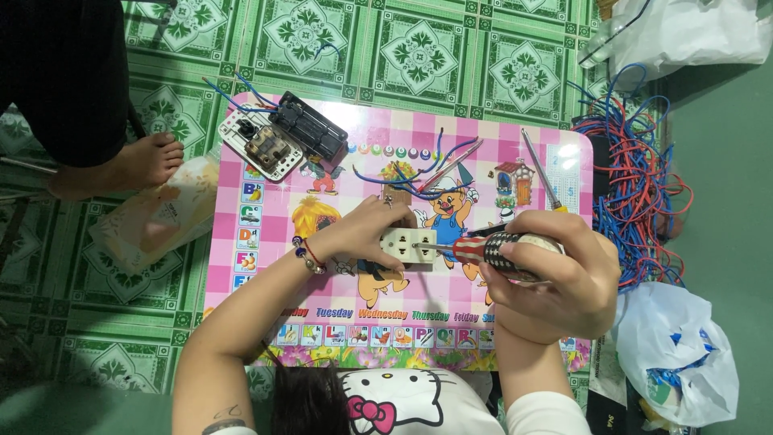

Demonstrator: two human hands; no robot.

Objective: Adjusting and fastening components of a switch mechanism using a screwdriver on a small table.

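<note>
On the pink table (515,137), one white switch plate (259,143) and one black box (308,125) are lying well left of the cream socket (408,245). The left hand (366,229) is closing around that one socket at the table's middle. Just right of it, the right hand (555,278) is gripping one striped screwdriver (491,250), tip touching the socket, while a second screwdriver (541,171) is lying beyond.

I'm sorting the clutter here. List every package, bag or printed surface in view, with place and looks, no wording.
Printed table top: centre, under both hands, a pink checked rounded rectangle with cartoon pigs and rows of small picture squares.
Clear plastic packet: on the floor left of the table, crumpled, holding something yellowish.
White plastic bag: lower right, crumpled, with blue showing inside.
Another white plastic bag: top right corner.
</note>
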